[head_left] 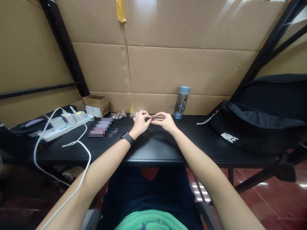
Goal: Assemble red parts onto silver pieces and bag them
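Above the middle of the black table (155, 150), my left hand (142, 122) and my right hand (165, 122) meet at the fingertips. Between them is a small dark object (152, 117), too small to make out. The fingers of both hands are pinched on it from either side. A dark watch is on my left wrist. Clear plastic packets (118, 115) lie beyond and left of my left hand, and another bit of clear plastic (133, 114) is just behind it. A tiny colourful piece (116, 131) rests left of the watch.
A water bottle (181, 103) stands behind my right hand. At right sits a black backpack (259, 118) with a striped cord. On the left are a white power strip (66, 125), its cable crossing my left forearm, an open cardboard box (97, 104) and a pixelated item (100, 127).
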A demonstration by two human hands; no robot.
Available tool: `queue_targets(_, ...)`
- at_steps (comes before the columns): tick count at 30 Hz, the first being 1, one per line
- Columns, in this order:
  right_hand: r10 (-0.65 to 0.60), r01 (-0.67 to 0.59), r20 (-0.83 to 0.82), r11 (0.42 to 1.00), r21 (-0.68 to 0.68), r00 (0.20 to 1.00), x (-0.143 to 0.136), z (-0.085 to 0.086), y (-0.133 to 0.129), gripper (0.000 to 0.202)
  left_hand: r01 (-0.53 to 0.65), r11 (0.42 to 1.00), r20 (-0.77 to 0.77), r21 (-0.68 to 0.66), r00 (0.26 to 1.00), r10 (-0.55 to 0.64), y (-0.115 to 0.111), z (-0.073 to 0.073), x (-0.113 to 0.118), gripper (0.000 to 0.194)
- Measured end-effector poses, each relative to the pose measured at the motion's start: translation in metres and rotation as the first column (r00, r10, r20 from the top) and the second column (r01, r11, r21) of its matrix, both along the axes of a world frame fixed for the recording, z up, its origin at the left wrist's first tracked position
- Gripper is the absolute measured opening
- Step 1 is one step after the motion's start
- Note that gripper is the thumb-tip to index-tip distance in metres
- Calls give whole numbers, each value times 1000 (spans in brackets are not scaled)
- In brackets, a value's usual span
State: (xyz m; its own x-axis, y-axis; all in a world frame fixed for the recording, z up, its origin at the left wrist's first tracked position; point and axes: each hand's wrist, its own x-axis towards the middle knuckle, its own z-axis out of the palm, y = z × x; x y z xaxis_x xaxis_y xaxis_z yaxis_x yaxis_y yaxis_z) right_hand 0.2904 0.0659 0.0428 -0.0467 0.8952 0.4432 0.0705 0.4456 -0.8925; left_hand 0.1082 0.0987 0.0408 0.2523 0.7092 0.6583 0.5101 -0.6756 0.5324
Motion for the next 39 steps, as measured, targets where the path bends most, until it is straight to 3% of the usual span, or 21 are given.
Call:
queue_targets(6, 24, -28, 63, 997, 67, 998, 3, 0, 4, 53, 291, 929, 184, -227, 950, -252, 20, -6, -1, 15)
queue_targets(8, -1, -4, 71, 998, 60, 997, 3, 0, 4, 51, 275, 940, 188, -202, 953, -238, 22, -6, -2, 14)
queue_targets(12, -64, 55, 139, 996, 68, 988, 3, 0, 2, 43, 124, 989, 100, -80, 988, -116, 18, -7, -1, 8)
queue_targets(15, -74, 57, 183, 994, 95, 980, 4, 2, 0, 38, 73, 994, 92, -84, 994, -65, 16, -7, 0, 9)
queue_targets(22, -27, -17, 297, 989, 144, 955, 6, 4, -1, 34, 256, 943, 194, -211, 957, -216, 18, -3, -5, 18)
queue_targets(27, -152, 45, 424, 967, 251, 893, 10, 7, -4, 23, 344, 891, 245, -298, 929, -277, 15, -4, -6, 30)
queue_targets(34, -244, 34, 571, 935, 352, 784, 8, 14, -10, 15, 486, 794, 291, -364, 870, -399, 18, -7, -5, 43)
queue_targets(39, -286, 1, 565, 893, 450, 774, 6, 12, -6, 9, 454, 860, 307, -231, 873, -379, 20, -9, -3, 43)
